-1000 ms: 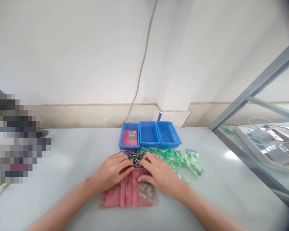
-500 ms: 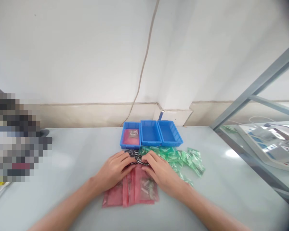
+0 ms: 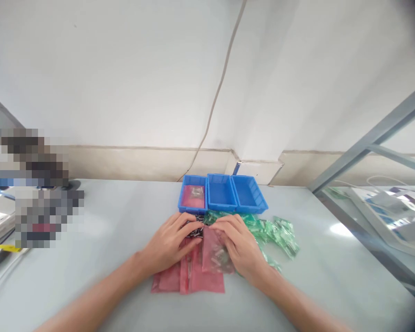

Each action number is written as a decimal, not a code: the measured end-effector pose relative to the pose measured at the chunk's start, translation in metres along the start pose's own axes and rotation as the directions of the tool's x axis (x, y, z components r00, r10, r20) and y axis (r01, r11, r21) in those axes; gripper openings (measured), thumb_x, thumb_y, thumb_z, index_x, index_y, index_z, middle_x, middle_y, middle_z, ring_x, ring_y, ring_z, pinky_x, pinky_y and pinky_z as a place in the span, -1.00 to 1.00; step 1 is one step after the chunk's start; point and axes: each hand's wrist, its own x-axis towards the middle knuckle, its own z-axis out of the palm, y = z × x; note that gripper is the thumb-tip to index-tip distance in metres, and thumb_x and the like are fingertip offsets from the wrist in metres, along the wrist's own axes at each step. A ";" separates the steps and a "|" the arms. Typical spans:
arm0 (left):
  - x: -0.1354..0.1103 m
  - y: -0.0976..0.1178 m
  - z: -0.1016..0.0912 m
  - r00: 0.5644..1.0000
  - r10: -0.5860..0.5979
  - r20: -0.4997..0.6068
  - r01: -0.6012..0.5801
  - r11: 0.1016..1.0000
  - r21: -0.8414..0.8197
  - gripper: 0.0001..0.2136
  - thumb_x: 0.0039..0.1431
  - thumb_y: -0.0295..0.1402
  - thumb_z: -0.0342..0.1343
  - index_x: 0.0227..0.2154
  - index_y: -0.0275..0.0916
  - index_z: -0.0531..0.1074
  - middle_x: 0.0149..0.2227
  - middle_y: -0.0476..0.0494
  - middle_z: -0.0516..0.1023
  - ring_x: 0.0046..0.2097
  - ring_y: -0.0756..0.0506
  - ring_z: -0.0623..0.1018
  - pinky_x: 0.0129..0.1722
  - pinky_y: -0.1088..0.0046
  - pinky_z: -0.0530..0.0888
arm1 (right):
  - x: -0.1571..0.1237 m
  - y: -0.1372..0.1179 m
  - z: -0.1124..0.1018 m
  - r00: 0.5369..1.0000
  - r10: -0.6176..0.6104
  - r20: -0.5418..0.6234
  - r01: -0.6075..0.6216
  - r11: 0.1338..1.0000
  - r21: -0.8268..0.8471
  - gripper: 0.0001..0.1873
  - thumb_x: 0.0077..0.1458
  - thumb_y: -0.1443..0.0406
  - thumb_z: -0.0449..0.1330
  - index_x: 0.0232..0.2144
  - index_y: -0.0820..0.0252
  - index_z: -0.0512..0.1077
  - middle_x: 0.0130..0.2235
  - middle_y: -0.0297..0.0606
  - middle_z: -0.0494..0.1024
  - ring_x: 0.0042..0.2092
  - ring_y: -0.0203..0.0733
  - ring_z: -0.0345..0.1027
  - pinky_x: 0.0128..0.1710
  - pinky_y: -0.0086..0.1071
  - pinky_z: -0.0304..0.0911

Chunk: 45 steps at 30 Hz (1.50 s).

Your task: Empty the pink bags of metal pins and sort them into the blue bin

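Observation:
My right hand [image 3: 240,242] pinches the upper edge of a pink, see-through plastic bag [image 3: 214,253] with small parts inside. That bag lies over other pink bags [image 3: 173,279] spread on the table in front of me. My left hand [image 3: 171,242] rests on the left pink bags, thumb and fingers apart, its fingertips by a heap of small dark metal pieces [image 3: 194,230]. Part of this heap is hidden under my fingers. Beside and behind my right hand lie several green plastic bags [image 3: 276,230] with contents I cannot make out.
Three blue trays [image 3: 221,191] stand in a row behind the heap; the left one contains a pink bag [image 3: 193,197]. The wall [image 3: 141,163] is behind the table. A grey metal frame [image 3: 363,145] rises at right, and a blurred-out area and cables are at left.
My right hand has taken hold of the right pink bag by its top edge and shifted it up and right. My left hand has barely moved. The view has turned slightly left.

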 end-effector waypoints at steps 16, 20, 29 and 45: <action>0.007 0.029 0.006 0.991 -0.119 0.062 0.132 0.948 -0.290 -0.61 0.57 -0.12 0.03 -0.41 -0.18 0.33 -0.40 -0.04 0.41 -0.26 -0.12 0.37 -0.20 0.34 0.40 | -0.004 -0.020 0.009 0.964 0.010 -0.264 0.011 0.997 0.076 -0.68 0.45 0.45 0.11 -0.03 -0.06 0.57 -0.13 -0.17 0.61 -0.07 0.01 0.48 -0.11 -0.08 0.44; 0.006 0.023 0.007 0.985 -0.174 -0.019 0.161 0.943 -0.290 -0.69 0.59 -0.20 -0.01 -0.31 -0.18 0.46 -0.37 -0.06 0.49 -0.24 -0.12 0.43 -0.18 0.34 0.43 | -0.005 -0.017 0.014 0.944 0.161 -0.288 -0.098 0.971 0.219 -0.70 0.45 0.30 0.20 0.17 -0.06 0.46 0.01 -0.12 0.53 0.05 0.04 0.45 0.00 -0.06 0.47; 0.005 0.014 0.003 0.906 -0.403 -0.132 0.324 0.859 -0.395 -0.79 0.56 -0.23 0.05 -0.05 -0.15 0.58 -0.16 -0.06 0.67 -0.22 -0.07 0.59 -0.12 0.42 0.52 | 0.003 -0.012 0.014 0.902 0.432 0.015 -0.367 0.749 0.552 -0.59 0.43 0.14 0.25 0.24 0.01 0.31 -0.22 -0.32 0.57 -0.21 -0.13 0.47 -0.10 -0.24 0.46; -0.004 0.009 0.012 0.938 -0.297 -0.181 0.225 0.915 -0.336 -0.50 0.54 -0.35 0.08 0.45 -0.02 0.18 -0.02 -0.08 0.63 -0.16 -0.04 0.63 -0.19 0.46 0.61 | 0.002 -0.007 0.018 0.831 0.531 -0.168 -0.313 0.694 0.649 -0.76 0.37 0.14 0.35 -0.08 0.00 0.36 -0.22 -0.38 0.49 -0.36 -0.26 0.40 -0.39 -0.41 0.37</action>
